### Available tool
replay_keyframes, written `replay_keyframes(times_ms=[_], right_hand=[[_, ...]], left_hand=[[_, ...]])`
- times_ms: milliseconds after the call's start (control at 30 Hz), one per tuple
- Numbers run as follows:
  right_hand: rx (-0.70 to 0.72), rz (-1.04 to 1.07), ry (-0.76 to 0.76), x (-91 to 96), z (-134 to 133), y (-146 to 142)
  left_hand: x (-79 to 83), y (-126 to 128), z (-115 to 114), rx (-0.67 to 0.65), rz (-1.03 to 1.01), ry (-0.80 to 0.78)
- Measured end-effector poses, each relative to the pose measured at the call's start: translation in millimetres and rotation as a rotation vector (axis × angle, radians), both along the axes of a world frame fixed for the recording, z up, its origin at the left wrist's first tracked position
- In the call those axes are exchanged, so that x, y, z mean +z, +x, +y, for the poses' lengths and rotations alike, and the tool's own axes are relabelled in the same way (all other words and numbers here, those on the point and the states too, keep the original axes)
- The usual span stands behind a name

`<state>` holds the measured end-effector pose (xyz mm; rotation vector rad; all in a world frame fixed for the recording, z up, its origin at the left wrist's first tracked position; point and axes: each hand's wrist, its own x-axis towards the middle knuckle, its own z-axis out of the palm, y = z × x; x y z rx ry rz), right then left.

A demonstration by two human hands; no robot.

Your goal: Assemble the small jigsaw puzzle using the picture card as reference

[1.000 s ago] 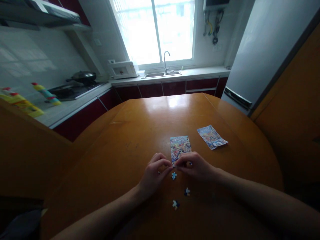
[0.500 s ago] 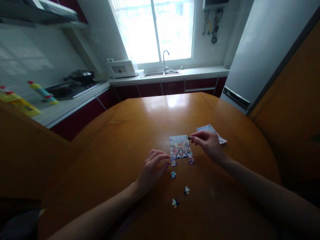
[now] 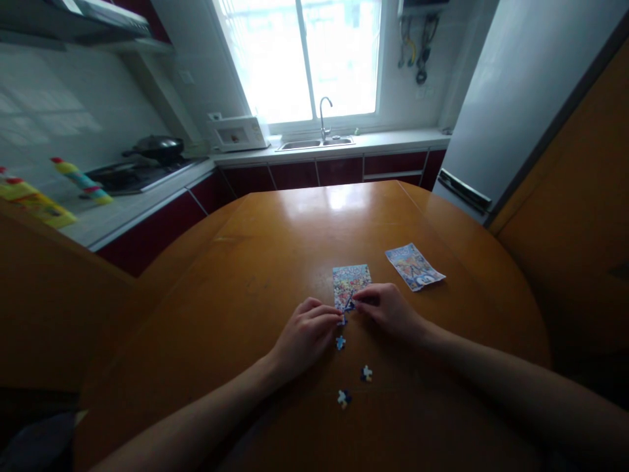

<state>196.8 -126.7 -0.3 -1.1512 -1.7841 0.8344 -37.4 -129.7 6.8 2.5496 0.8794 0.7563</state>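
A mostly assembled jigsaw puzzle (image 3: pixel 350 278) with a crowded, colourful picture lies flat on the table. My right hand (image 3: pixel 390 311) is over its lower right part, thumb and forefinger pinched on a small dark puzzle piece (image 3: pixel 350 305). The hand hides the puzzle's lower right corner. My left hand (image 3: pixel 305 331) rests at the lower left corner with its fingers stretched out, fingertips touching the edge there. Nearer to me lie three loose pieces: a light blue piece (image 3: pixel 341 342), a white and dark piece (image 3: pixel 366 373) and another white and dark piece (image 3: pixel 344 398).
A printed picture sheet (image 3: pixel 413 267) lies right of the puzzle on the wooden table (image 3: pixel 275 249). Beyond the table are a sink (image 3: pixel 299 145), a microwave (image 3: pixel 238 134) and a wok (image 3: pixel 160 148) on the stove. Bottles (image 3: pixel 81 180) stand at left, a fridge (image 3: pixel 515 98) at right.
My right hand has moved from the puzzle's upper right corner down and left to its lower edge, with the piece in its pinch. My left hand has shifted slightly right.
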Motion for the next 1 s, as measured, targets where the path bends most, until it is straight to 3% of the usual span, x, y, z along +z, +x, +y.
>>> replay_keyframes(times_ms=[300,567,1000], right_hand=[[0.131,-0.336,0.291,-16.3,7,-3],[0.192,-0.242,0.321,-15.3,11,-2],[0.222,-0.333,0.378,-16.8,10,-3]], left_hand=[[-5.1,-1,1,0.001,0.043,0.034],[-5.8,-1,2,-0.006,0.028,0.026],[-6.2,-1,1,-0.004,0.027,0.014]])
